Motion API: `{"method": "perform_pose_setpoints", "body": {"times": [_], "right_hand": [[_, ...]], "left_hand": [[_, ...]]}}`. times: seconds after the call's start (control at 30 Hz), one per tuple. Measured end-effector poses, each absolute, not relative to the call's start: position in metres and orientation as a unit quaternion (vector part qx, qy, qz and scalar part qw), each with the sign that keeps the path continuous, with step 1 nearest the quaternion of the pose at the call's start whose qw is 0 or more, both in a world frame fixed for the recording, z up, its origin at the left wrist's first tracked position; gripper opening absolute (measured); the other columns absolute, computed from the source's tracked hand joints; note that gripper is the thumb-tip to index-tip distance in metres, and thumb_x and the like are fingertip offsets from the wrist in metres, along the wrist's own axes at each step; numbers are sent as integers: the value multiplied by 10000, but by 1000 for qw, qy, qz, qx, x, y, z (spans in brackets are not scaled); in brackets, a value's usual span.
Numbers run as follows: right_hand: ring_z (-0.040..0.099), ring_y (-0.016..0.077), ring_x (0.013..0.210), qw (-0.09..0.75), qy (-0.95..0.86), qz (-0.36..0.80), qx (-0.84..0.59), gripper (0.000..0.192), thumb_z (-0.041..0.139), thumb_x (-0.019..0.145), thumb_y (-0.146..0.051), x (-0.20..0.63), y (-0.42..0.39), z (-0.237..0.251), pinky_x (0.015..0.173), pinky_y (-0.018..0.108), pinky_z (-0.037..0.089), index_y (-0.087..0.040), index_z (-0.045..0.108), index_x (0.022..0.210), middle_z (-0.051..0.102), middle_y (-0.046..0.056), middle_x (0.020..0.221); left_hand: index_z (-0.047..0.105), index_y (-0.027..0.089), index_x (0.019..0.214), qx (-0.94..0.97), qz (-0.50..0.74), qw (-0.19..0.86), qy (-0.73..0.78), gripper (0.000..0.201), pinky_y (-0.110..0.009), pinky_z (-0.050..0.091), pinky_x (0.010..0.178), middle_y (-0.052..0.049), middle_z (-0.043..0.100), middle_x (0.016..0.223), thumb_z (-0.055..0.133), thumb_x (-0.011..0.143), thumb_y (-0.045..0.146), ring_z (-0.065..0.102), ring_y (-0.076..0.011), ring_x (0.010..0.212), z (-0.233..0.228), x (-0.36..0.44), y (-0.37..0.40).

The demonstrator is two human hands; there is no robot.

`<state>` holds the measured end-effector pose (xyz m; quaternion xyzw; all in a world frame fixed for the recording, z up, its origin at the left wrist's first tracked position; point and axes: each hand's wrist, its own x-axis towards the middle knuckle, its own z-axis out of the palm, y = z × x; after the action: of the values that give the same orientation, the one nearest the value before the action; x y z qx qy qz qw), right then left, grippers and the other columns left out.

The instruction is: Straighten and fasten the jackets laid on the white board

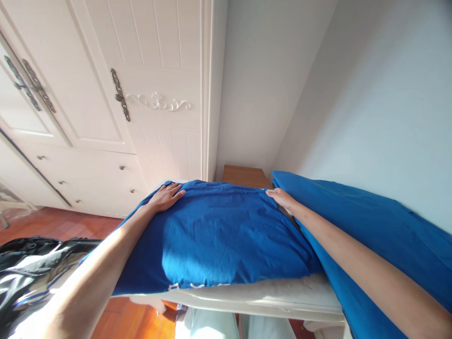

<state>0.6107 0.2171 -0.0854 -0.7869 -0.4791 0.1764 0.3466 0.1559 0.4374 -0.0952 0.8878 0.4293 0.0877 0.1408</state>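
The blue cloth [219,230] lies spread over a pale padded support [282,292], directly in front of the person, whose light trousers [212,325] show below the near edge. Left hand [166,197]: palm down, fingers extended and slightly parted, resting flat on the cloth near its far left corner; nothing is gripped. Right hand [281,199]: fingers drawn together, pinching the cloth at its far right corner. Between the hands, the far edge runs roughly straight; the near portion carries shallow wrinkles, and small white pieces [173,286] show along the near edge. To the right, a larger blue covering [353,226] stands against the wall [388,117]; I cannot tell whether it joins the cloth. Beyond the far edge sits a brown wooden surface [245,175]. A white wardrobe [169,146] stands to the left, with dark bags [31,263] below it on the reddish floor [88,219].
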Motion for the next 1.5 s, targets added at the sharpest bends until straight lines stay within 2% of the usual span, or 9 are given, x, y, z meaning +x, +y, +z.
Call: {"method": "perform_pose_setpoints", "body": {"times": [0.17,0.33,0.6,0.8,0.93,1.03,1.13,1.37,1.5], "right_hand": [[704,181,943,285,-505,157,-799,351,640,971,-438,604,212,-82,947,377,546,-105,721,1044,737,86,983],[578,229,1297,212,-564,73,-795,257,589,985,-315,584,213,-86,1178,432,388,-133,740,1086,661,123,1312],[313,329,1525,131,-595,6,-793,578,369,1028,-331,555,198,-113,1290,453,207,22,530,1457,371,251,1578],[379,284,1499,106,-600,11,-793,618,301,1047,-409,558,198,-105,1274,415,274,-22,513,1481,423,202,1563],[510,333,1393,93,-578,21,-810,674,225,1061,-509,563,202,-94,1192,483,379,-50,566,1418,562,233,1431],[361,355,1497,93,-579,13,-810,736,273,1051,-539,564,209,-91,1245,523,266,-10,381,1551,418,259,1548],[181,290,1577,79,-618,44,-781,769,348,1032,-562,562,218,-94,1297,465,168,-70,286,1619,223,152,1667],[108,261,1591,56,-633,106,-764,800,247,1029,-621,576,222,-106,1306,492,113,-119,225,1652,156,81,1687],[102,263,1590,61,-637,113,-760,824,257,1017,-645,582,220,-107,1307,493,109,-134,196,1659,138,64,1689]], "left_hand": [[311,122,1603,890,58,124,435,812,-509,53,1296,-136,232,1691,261,991,655,122,-284,1598,-95,157,436],[349,123,1589,889,63,112,440,800,-527,104,1292,-135,274,1679,270,986,642,178,-299,1587,-93,158,435],[642,159,1314,869,174,45,461,674,-383,339,1211,-120,622,1430,195,1008,560,524,-249,1368,-82,160,419],[521,142,1438,807,213,-2,551,673,-556,303,1203,-185,430,1593,184,1014,543,342,-356,1501,-80,160,409],[585,241,1377,826,147,31,543,622,-512,376,1170,-107,557,1514,208,1012,576,443,-300,1456,-82,161,417],[538,243,1426,833,113,37,540,630,-486,331,1208,-92,512,1559,197,1016,579,376,-265,1508,-85,160,422],[457,197,1503,833,88,43,545,677,-495,275,1239,-122,397,1635,190,1016,584,274,-266,1559,-88,158,426],[386,188,1564,826,65,85,553,719,-564,177,1261,-157,246,1691,291,994,617,183,-299,1586,-94,148,435],[432,202,1543,826,95,126,542,699,-542,196,1268,-127,314,1670,313,998,623,225,-275,1576,-90,142,436]]}}
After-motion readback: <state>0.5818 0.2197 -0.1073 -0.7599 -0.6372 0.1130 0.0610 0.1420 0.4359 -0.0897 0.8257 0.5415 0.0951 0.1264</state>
